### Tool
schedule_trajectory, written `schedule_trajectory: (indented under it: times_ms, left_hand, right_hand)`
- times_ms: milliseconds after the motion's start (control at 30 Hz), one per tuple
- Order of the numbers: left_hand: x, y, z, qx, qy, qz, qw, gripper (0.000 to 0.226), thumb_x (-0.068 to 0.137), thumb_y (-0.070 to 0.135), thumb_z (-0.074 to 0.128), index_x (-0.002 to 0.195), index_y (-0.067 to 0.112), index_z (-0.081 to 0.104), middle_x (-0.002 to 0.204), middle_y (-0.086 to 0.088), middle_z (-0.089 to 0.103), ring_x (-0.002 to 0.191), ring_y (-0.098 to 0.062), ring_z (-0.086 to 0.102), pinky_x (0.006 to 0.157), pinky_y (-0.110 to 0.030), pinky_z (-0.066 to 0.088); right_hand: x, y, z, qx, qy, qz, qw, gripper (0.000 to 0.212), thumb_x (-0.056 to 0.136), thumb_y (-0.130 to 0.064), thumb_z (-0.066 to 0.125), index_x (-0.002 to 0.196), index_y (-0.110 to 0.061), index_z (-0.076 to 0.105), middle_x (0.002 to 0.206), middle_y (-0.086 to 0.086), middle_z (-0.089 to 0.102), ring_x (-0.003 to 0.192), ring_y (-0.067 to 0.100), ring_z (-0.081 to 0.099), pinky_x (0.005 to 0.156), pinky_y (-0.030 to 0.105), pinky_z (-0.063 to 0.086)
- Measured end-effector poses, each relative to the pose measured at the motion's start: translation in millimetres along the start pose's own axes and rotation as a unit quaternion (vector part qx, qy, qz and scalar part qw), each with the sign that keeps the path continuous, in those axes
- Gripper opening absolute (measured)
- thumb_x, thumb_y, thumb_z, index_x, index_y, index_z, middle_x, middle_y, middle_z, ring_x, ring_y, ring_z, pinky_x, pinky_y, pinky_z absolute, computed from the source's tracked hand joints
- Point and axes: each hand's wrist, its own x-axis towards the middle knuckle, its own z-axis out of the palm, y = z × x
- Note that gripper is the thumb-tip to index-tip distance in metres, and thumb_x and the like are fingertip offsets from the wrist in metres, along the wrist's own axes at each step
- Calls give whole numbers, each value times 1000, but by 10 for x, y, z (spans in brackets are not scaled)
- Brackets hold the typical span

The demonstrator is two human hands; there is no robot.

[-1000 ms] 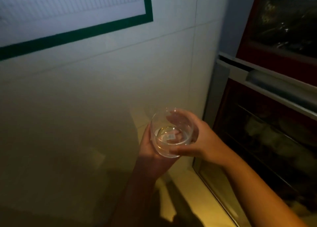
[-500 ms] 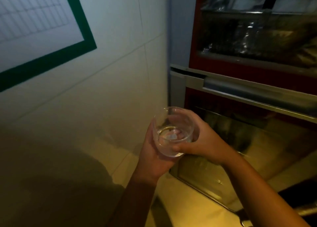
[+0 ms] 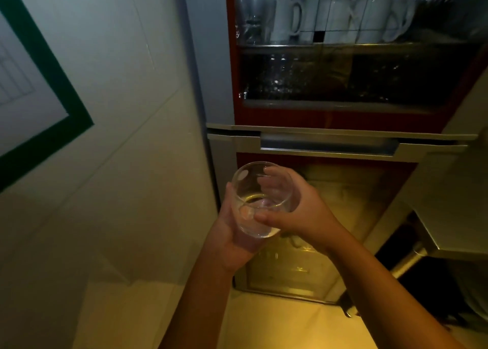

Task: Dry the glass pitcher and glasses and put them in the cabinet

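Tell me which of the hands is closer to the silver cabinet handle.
Right. The right hand, gripping the glass, sits below the handle; the left hand holds the glass from underneath, lower and farther left.

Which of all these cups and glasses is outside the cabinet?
The round clear glass tumbler, gripped by the left hand and right hand. The white handled mugs stand on a shelf behind the glass door of the red-framed cabinet.
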Motion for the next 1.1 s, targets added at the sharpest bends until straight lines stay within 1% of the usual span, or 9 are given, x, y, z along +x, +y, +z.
schedule_trajectory:
  times_ms: [133,300,467,567,667,833,967,1033,1100]
  left_hand:
    - [-17,65,16,0,-4,-3,1000,64,86,56,37,117,5,61,116,-23,61,95,-35,65,74,-43,56]
    - [-16,134,13,14,-18,-10,1000,62,80,55,40,105,7,70,109,-22,65,90,-33,67,69,-41,58]
    - [24,212,23,10,1,-17,1000,66,85,56,39,129,8,50,118,-22,61,96,-32,65,70,-39,57]
    - [27,286,62,-7,9,-12,1000,71,82,58,47,132,8,46,124,-23,57,102,-33,63,76,-41,56]
    - [49,366,60,-20,12,-4,1000,68,81,54,48,132,9,48,123,-23,58,103,-34,62,83,-43,54]
    - [114,427,-2,-17,39,20,999,60,84,54,41,123,10,54,119,-23,60,101,-36,63,90,-48,44]
    - [193,469,-6,-22,49,21,998,68,79,56,42,127,7,50,120,-24,59,103,-39,61,87,-48,47]
    - [234,480,-4,-29,46,20,998,72,79,56,42,130,7,47,122,-24,58,108,-41,57,86,-48,48]
    - [263,485,-4,-46,43,15,998,75,78,57,43,133,6,44,124,-24,57,109,-42,56,83,-47,50]
  right_hand:
    - [-3,-15,80,2,48,8,999,85,45,-42,77,122,-33,42,124,-11,53,114,6,51,91,25,47]
    - [31,-41,153,4,51,23,998,92,44,-42,76,128,-30,40,130,-7,49,118,11,49,96,32,46]
    - [136,-32,150,37,38,29,998,94,46,-40,77,131,-28,38,136,-3,47,119,12,48,95,30,45]
    - [226,-12,115,62,29,21,997,88,49,-41,83,126,-33,40,132,-5,50,118,10,48,95,30,45]
    - [319,17,83,85,12,3,996,73,55,-34,75,120,-36,42,127,-10,53,116,6,50,89,24,47]
    - [507,98,50,143,1,6,990,75,56,-50,69,125,-31,45,127,-8,57,114,7,55,89,29,50]
    - [675,168,-15,331,3,32,943,67,74,-54,59,129,-18,45,123,4,61,113,19,58,89,36,51]
    - [767,227,-53,432,22,58,900,60,79,-51,46,128,-15,46,122,9,62,113,25,58,89,40,49]
    - [874,304,-86,520,50,80,849,62,76,-52,47,125,-14,48,120,13,62,114,31,57,91,44,45]
